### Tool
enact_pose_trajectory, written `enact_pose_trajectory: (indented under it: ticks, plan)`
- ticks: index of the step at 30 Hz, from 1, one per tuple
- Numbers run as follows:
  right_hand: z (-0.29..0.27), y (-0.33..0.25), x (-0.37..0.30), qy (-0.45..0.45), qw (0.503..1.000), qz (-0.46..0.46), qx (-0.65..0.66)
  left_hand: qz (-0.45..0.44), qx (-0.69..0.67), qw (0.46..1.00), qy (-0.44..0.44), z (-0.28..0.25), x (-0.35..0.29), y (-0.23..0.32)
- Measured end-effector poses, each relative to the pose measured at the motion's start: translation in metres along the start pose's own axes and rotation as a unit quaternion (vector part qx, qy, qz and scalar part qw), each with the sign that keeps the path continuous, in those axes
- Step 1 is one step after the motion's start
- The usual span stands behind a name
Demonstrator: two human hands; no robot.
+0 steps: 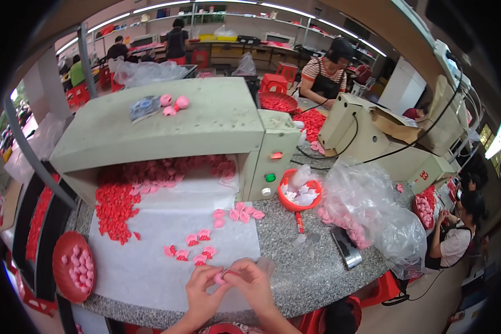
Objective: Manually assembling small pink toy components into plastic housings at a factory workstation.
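Low over the front of the white sheet (133, 273), my left hand (202, 290) pinches a small pink moulded piece (220, 278). My right hand (253, 285) meets it from the other side, its fingers closed on the same piece. Fingers hide part of it, so its full shape cannot be made out. Just beyond my hands lie several pink-and-red pieces (204, 234), spread singly. Behind them is a small group of plain pink pieces (240, 213). A heap of small red pieces (114, 214) covers the sheet's far left.
A pale metal box with an open front (172, 125) stands over the sheet. At left sits a red basket (58, 278) of pink balls. Right are an orange bowl (288, 201), a phone-like device (347, 248) and clear plastic bags (395, 222). Other people work farther off.
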State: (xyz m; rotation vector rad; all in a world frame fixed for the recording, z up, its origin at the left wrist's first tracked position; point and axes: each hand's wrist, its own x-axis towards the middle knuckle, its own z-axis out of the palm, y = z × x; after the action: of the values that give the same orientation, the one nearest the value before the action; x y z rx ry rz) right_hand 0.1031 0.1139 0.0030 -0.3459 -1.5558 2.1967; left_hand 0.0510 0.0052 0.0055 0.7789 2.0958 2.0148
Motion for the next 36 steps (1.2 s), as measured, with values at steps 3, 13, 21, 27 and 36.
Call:
enact_pose_trajectory:
  ticks: [3, 13, 21, 27, 36]
  plan:
    - [0.001, -0.005, -0.001, 0.025, 0.994, -0.038, -0.095, 0.0, 0.021, 1.0, -0.015, -0.001, 0.001, 0.002]
    - [0.008, -0.009, -0.005, 0.085, 0.987, -0.092, -0.098, 0.0, -0.033, 0.999, -0.013, 0.002, 0.002, 0.004]
    - [0.004, -0.019, -0.002, 0.113, 0.973, -0.116, -0.164, -0.009, -0.039, 0.999, -0.019, -0.005, -0.001, 0.012]
    - [-0.048, -0.033, 0.012, 0.189, 0.981, -0.016, 0.033, -0.223, -0.403, 0.877, -0.136, -0.01, 0.022, 0.014]
    - [-0.029, -0.015, 0.001, 0.013, 0.971, 0.072, 0.229, -0.399, -0.618, 0.657, -0.163, -0.015, 0.016, 0.0]
